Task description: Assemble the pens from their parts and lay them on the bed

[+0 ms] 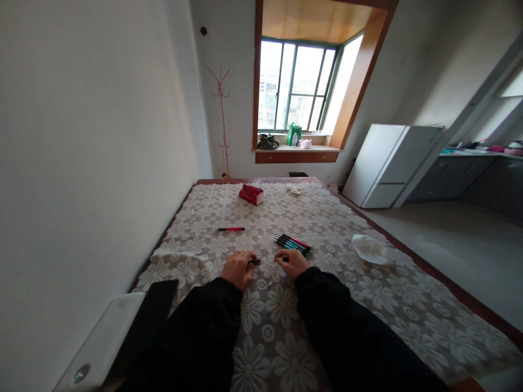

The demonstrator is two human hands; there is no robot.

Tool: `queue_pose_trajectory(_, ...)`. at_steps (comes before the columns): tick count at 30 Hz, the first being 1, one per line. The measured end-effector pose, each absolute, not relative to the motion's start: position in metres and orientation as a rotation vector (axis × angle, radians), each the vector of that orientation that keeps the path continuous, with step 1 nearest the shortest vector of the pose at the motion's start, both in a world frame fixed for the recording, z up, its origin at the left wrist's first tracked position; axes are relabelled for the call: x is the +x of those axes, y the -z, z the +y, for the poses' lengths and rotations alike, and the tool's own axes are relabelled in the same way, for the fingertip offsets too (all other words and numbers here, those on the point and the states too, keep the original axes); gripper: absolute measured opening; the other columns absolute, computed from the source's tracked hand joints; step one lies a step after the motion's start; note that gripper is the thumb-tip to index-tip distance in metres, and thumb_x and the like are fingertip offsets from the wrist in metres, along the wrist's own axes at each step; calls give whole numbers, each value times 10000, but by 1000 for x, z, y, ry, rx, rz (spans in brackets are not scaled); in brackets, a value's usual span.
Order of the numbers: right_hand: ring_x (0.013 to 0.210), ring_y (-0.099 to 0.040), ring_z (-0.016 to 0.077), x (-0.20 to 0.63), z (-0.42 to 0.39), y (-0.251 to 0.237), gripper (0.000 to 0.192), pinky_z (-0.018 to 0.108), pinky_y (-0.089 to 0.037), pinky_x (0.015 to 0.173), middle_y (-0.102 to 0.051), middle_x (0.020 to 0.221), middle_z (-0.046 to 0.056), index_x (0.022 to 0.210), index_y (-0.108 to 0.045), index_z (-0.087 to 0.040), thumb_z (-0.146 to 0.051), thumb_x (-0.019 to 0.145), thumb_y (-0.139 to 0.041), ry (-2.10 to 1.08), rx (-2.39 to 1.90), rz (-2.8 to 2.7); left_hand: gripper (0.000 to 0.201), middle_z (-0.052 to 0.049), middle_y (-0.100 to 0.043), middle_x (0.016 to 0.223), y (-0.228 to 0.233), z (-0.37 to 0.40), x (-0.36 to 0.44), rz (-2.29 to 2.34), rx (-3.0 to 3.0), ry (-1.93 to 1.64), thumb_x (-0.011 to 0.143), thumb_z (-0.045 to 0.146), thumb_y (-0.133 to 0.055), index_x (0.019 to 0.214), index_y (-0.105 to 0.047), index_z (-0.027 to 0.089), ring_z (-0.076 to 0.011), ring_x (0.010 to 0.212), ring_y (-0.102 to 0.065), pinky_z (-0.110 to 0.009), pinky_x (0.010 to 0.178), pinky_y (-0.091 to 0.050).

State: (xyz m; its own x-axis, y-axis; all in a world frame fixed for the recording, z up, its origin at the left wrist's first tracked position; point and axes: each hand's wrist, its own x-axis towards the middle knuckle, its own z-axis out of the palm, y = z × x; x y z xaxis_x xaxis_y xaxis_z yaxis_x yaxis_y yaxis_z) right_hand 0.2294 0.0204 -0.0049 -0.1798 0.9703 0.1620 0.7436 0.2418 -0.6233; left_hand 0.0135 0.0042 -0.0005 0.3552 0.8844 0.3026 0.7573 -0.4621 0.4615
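Both my hands rest on a table [351, 305] covered with a white flower-lace cloth. My left hand [239, 268] is closed around a small dark piece, perhaps a pen cap, whose tip pokes out to the right. My right hand [291, 263] is curled around a thin red-tipped pen, mostly hidden by the fingers. A bundle of several pens [292, 244] lies just beyond my right hand. A single red pen [231, 229] lies farther out to the left.
A red packet [251, 194] and a small crumpled white thing [293, 189] sit at the far end. A crumpled tissue [370, 249] lies at the right. A white device [104, 340] is at the near left edge. A wall runs along the left; a white fridge [384, 163] stands right.
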Motion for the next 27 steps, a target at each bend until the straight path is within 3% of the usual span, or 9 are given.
queue_pose_trajectory(5, 698, -652, 181, 228, 18, 7, 211, 250, -468, 647, -724, 782, 28, 873, -750, -231, -277, 795, -559, -610, -1425, -2069, 281, -34, -657, 988, 2, 6, 12, 1451, 2321, -775, 752, 47, -497, 946, -610, 216, -205, 1005, -551, -334, 892, -406)
queue_pose_trajectory(10, 645, -635, 177, 225, 13, 8, 200, 242, -432, 603, -692, 673, 16, 933, -738, -303, -311, 788, -600, -430, -1562, -2152, 258, -38, -646, 933, 2, 7, 12, 1458, 2268, -819, 772, 55, -489, 943, -605, 209, -196, 948, -566, -327, 857, -425)
queue_pose_trajectory(17, 641, -616, 167, 220, 11, 9, 195, 232, -373, 572, -675, 667, 0, 952, -703, -292, -289, 789, -596, -369, -1577, -2179, 233, -39, -625, 887, 6, 9, 11, 1479, 2263, -839, 782, 77, -493, 940, -605, 207, -188, 889, -572, -317, 818, -433)
queue_pose_trajectory(22, 542, -541, 116, 224, 7, -6, 190, 208, -340, 547, -624, 599, -29, 939, -711, -259, -267, 797, -585, -529, -1315, -2318, 201, -38, -628, 882, 5, 8, 12, 1507, 2264, -854, 819, 108, -472, 936, -599, 211, -183, 887, -577, -314, 828, -425)
queue_pose_trajectory(27, 511, -499, 92, 232, 1, -16, 197, 186, -304, 509, -587, 577, -56, 894, -725, -265, -291, 700, -699, -806, -1145, -2449, 209, -39, -621, 892, -2, 4, 14, 1617, 2255, -838, 789, 104, -492, 949, -574, 209, -192, 925, -569, -314, 826, -412)
